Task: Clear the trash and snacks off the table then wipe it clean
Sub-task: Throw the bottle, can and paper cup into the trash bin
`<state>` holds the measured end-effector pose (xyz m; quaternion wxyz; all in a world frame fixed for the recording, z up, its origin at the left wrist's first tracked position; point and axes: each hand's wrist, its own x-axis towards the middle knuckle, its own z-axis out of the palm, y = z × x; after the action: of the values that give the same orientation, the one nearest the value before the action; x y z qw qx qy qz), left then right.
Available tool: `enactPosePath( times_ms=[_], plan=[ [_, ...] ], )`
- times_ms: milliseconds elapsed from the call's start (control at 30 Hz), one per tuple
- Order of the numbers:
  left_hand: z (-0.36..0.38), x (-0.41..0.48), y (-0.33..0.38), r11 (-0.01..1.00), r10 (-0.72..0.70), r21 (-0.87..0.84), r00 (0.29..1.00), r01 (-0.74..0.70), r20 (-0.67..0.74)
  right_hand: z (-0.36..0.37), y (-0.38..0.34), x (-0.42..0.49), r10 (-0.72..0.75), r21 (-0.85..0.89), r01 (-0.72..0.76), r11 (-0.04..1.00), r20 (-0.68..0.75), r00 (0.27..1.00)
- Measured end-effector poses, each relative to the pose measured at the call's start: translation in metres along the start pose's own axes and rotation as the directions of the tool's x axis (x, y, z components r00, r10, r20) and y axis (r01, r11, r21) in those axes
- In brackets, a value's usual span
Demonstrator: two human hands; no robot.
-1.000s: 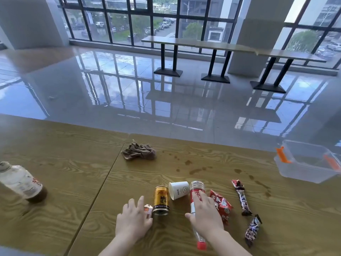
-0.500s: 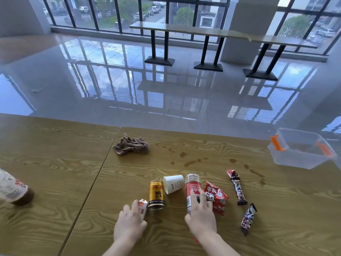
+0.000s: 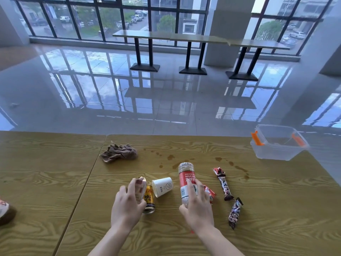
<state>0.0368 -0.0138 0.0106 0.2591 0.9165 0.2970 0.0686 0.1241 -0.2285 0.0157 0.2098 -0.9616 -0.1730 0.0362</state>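
My left hand holds a small crumpled wrapper just above the gold can, which lies on its side. My right hand grips a clear plastic bottle with a red label, its base raised and pointing away from me. A white paper cup lies on its side between them. A red snack packet peeks out right of my right hand. Two dark candy bars lie further right. A brown rag sits at the back, near brown spill stains.
A clear plastic bin with orange clips stands at the wooden table's far right corner. A bottle with dark liquid shows at the left edge. Beyond the table lie a glossy floor and long tables by the windows.
My left hand has picked the small wrapper up off the table. My right hand has closed round the bottle and tilted its far end up. The view has shifted left.
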Motion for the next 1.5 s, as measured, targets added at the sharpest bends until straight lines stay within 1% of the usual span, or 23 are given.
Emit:
enactPosePath(
  times_ms=[67,167,267,367,533,667,833,933,1100,1333,1500],
  plan=[
    [0.000,0.002,0.014,0.999,0.048,-0.016,0.999,-0.049,-0.015,-0.004,0.005,-0.002,0.015,0.014,-0.015,1.000,0.006,1.000],
    [0.001,0.006,0.034,0.990,0.134,-0.037,0.991,-0.134,-0.008,-0.011,0.013,-0.007,0.045,0.015,-0.044,0.999,-0.025,0.999],
    [0.004,0.008,0.050,0.975,0.215,-0.061,0.976,-0.212,0.047,-0.019,0.019,-0.016,0.110,0.027,-0.109,0.994,-0.069,0.992],
    [0.013,0.008,0.064,0.947,0.319,-0.071,0.941,-0.312,0.116,-0.025,0.025,-0.032,0.207,0.050,-0.202,0.978,-0.110,0.972],
    [0.033,-0.007,0.091,0.862,0.507,-0.119,0.835,-0.493,0.215,-0.035,0.041,-0.072,0.380,0.098,-0.368,0.925,-0.188,0.906],
    [0.048,-0.036,0.119,0.796,0.602,-0.157,0.741,-0.584,0.296,-0.043,0.063,-0.115,0.508,0.141,-0.488,0.861,-0.244,0.826],
    [0.073,-0.084,0.155,0.708,0.700,-0.240,0.613,-0.665,0.367,-0.053,0.098,-0.172,0.611,0.155,-0.594,0.789,-0.296,0.734],
    [0.090,-0.122,0.175,0.653,0.739,-0.266,0.521,-0.709,0.427,-0.056,0.121,-0.209,0.657,0.173,-0.639,0.750,-0.302,0.690],
    [0.126,-0.190,0.211,0.611,0.758,-0.301,0.431,-0.733,0.489,-0.065,0.170,-0.271,0.733,0.219,-0.704,0.676,-0.302,0.610],
    [0.188,-0.294,0.253,0.595,0.744,-0.305,0.367,-0.743,0.558,-0.068,0.253,-0.356,0.813,0.258,-0.773,0.580,-0.245,0.528],
    [0.239,-0.350,0.264,0.594,0.718,-0.303,0.321,-0.746,0.618,-0.048,0.303,-0.406,0.857,0.266,-0.815,0.514,-0.187,0.480]
  ],
)
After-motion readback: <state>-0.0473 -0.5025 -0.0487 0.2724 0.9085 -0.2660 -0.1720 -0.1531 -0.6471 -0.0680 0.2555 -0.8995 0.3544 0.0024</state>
